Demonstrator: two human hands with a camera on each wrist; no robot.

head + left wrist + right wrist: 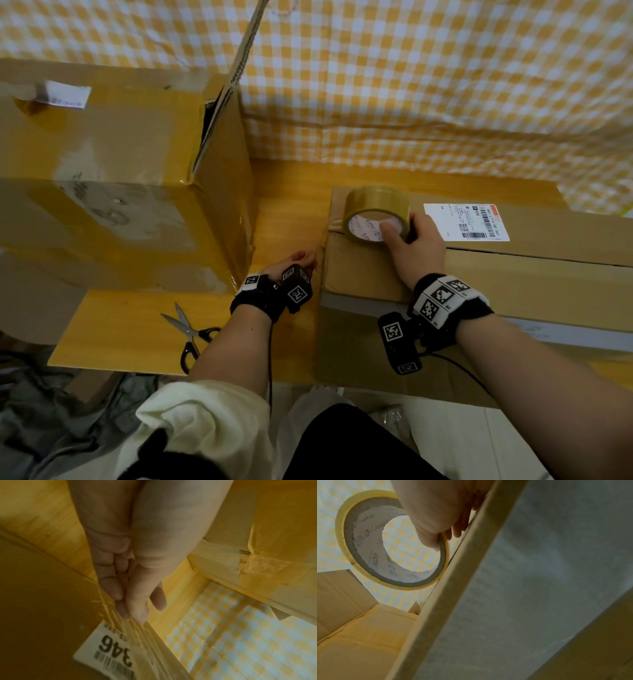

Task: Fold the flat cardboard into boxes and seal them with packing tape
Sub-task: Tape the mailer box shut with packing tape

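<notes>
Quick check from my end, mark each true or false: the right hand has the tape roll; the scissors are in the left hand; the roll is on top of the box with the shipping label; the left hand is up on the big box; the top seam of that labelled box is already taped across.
1. The right hand grips the packing tape roll. True.
2. The left hand holds the scissors. False: they lie on the wooden table, untouched.
3. The roll sits atop the labelled box. True.
4. The left hand is on the large box. False: its fingers touch the labelled box's left end.
5. The top seam is taped across. False: it shows open beside the shipping label.
</notes>
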